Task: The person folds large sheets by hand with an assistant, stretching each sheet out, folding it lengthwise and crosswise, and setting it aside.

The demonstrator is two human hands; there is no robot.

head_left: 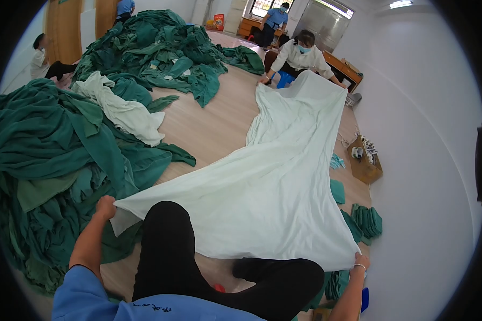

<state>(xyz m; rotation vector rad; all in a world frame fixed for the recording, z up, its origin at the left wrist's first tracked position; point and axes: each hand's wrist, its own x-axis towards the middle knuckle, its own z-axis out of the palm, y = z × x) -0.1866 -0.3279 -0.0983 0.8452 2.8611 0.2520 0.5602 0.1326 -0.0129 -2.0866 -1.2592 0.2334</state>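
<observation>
A large pale green-white sheet [262,187] is stretched over the floor between me and a person sitting opposite. My left hand [106,207] is closed on its near left corner, beside the green cloth pile. On the right, my right hand [362,260] grips the near right corner. The person opposite [302,56], in a white top and mask, holds the far corners with both hands. Folds run lengthwise along the sheet, and a flap of it hangs below my left hand. My knees are at its near edge.
Big heaps of green cloth [48,134] lie at left and far left [144,43], with a white cloth [123,107] between. Folded green cloths [367,222] and a cardboard box [365,166] stand right, along the wall. Other people are in the background.
</observation>
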